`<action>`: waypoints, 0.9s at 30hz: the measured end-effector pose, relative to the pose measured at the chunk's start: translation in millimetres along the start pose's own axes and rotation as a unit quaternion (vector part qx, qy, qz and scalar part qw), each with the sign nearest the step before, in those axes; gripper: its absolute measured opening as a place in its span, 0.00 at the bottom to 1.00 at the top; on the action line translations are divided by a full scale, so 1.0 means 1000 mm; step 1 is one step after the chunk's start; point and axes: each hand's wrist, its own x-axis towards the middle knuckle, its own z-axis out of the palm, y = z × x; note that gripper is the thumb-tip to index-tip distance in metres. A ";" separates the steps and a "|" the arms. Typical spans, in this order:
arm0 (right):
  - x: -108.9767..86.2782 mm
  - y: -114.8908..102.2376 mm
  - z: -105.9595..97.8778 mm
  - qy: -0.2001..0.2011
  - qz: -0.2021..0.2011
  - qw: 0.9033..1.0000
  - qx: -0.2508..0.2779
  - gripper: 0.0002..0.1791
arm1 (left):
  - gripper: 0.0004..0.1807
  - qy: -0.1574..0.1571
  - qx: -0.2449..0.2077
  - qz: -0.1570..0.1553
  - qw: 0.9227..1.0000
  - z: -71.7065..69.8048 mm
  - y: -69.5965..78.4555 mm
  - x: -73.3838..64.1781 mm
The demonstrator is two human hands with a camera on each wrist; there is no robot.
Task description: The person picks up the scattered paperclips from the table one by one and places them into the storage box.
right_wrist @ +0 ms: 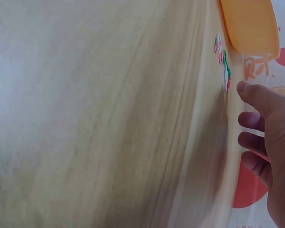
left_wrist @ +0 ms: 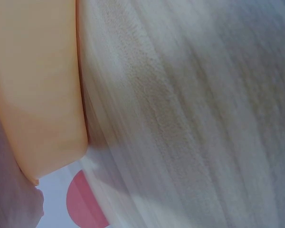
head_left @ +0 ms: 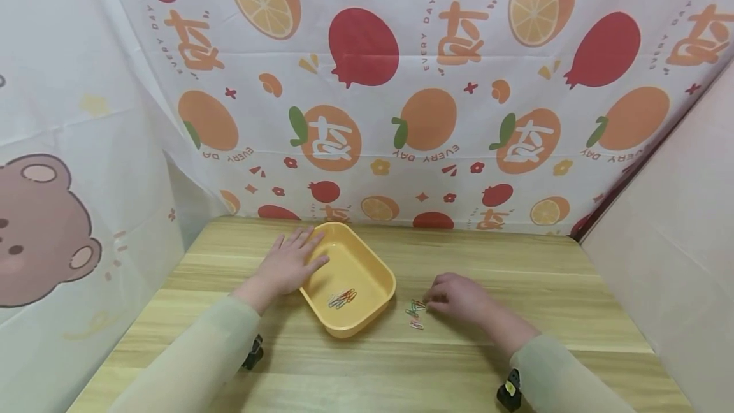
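Note:
My left hand (head_left: 287, 265) rests with its fingers spread on the left rim of a yellow plastic tray (head_left: 355, 266). Inside that tray, toward its near end, lies a small heap of coloured paper clips (head_left: 343, 299). To the right of the tray, several loose paper clips (head_left: 415, 313) in green, red, pink and white lie on the table. My right hand (head_left: 459, 298) hovers beside them, its fingers loosely bent and its thumb apart, with nothing visible between them. In the right wrist view the thumb (right_wrist: 249, 92) is close to the nearest clips (right_wrist: 227, 78).
A light wood-grain table (head_left: 516, 273) lies under everything. Behind it hangs a white cloth (head_left: 401, 171) printed with fruit. A bear-printed cloth (head_left: 115, 145) covers the left side, and a pale panel (head_left: 671, 241) stands on the right.

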 end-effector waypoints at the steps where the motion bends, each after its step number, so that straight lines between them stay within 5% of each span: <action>1: 0.000 0.000 0.001 -0.004 0.002 1.000 0.003 0.09 | 0.39 0.000 0.000 0.001 1.000 0.000 0.000 0.000; 12: 0.003 -0.006 0.009 0.000 -0.002 1.000 -0.011 0.10 | 0.38 0.000 0.003 0.000 1.000 -0.002 0.000 0.001; 27: 0.009 -0.008 0.015 0.009 0.048 0.999 0.018 0.07 | 0.38 -0.004 0.004 -0.006 1.000 -0.001 0.001 0.002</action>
